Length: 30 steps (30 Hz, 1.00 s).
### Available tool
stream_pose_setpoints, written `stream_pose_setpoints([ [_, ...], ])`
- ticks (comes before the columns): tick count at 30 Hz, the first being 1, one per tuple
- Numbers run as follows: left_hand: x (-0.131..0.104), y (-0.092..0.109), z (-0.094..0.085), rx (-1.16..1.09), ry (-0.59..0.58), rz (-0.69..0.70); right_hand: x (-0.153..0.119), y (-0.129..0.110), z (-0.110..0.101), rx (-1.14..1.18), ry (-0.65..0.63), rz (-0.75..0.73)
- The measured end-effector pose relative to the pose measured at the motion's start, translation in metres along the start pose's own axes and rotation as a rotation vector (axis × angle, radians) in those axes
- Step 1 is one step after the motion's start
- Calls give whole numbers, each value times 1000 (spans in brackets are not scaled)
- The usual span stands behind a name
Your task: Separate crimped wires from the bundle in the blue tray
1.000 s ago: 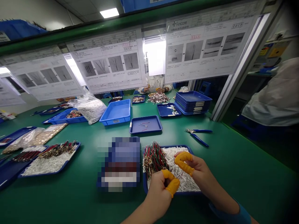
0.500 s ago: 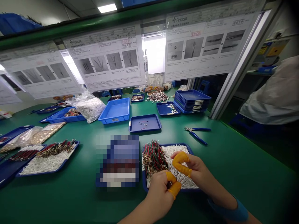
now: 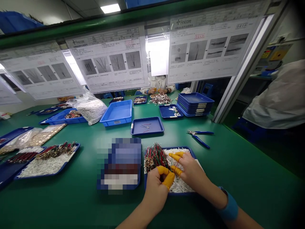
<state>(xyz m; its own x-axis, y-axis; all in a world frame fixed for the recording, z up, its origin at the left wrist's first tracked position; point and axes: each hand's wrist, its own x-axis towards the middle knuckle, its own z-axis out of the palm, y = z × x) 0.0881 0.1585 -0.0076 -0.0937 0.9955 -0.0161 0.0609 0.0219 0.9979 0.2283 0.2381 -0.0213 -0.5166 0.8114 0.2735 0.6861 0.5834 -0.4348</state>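
Yellow finger covers are on both hands, over a blue tray point(image 3: 193, 152) that holds a bundle of red, green and black wires point(image 3: 156, 157) on its left and many white tubes point(image 3: 182, 184). My left hand point(image 3: 158, 184) pinches thin wires point(image 3: 172, 162) that stand up from its fingertips. Just right of them, my right hand point(image 3: 188, 167) has its yellow-covered fingers spread apart around the wires, over the white tubes. A blue band circles my right wrist.
Blue-handled cutters point(image 3: 201, 139) lie right of the tray. Farther back are a shallow tray point(image 3: 154, 130) with a few wires, a light blue bin point(image 3: 116, 121) and stacked trays point(image 3: 195, 98). Another tray point(image 3: 50, 170) of tubes and wires sits left. A person works across the table.
My right hand has moved slightly left and its fingers have spread. My left hand has shifted a little left and up, still pinching the wires.
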Motion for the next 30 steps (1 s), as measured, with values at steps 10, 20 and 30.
stream_pose_setpoints([
  [10,0,-5,1,-53,-21,-28,0,4,-3,86,31,58],
  [20,0,-2,1,-78,1,-42,1,11,-5,772,122,268],
  [30,3,5,7,-329,33,-126,3,-4,-7,1186,79,383],
])
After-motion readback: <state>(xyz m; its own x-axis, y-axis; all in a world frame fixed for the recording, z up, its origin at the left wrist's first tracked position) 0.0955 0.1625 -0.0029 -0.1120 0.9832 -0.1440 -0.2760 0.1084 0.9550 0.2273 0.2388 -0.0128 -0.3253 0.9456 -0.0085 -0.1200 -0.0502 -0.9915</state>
